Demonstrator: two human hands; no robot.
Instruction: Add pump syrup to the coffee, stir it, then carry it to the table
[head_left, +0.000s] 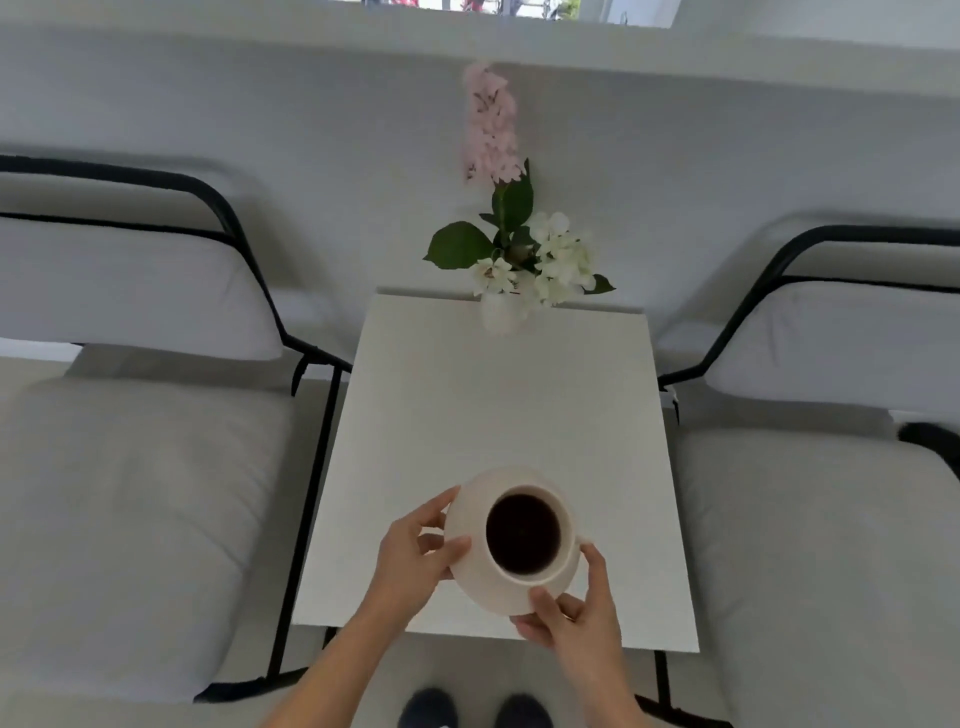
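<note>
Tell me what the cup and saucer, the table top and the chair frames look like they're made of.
Cup and saucer: likely ceramic with a matte cream glaze and thick, rounded rims. Table: smooth matte white top, perhaps laminate or painted board; no visible grain. Chair frames: thin, bent black tubing, probably painted metal.

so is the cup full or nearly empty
Nearly full: dark coffee fills the cup close to its rim, carried on a saucer.

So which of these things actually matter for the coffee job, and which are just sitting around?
Part of the job:
coffee cup
saucer
table
left hand
right hand

Just there:
vase of flowers
left chair
right chair
</note>
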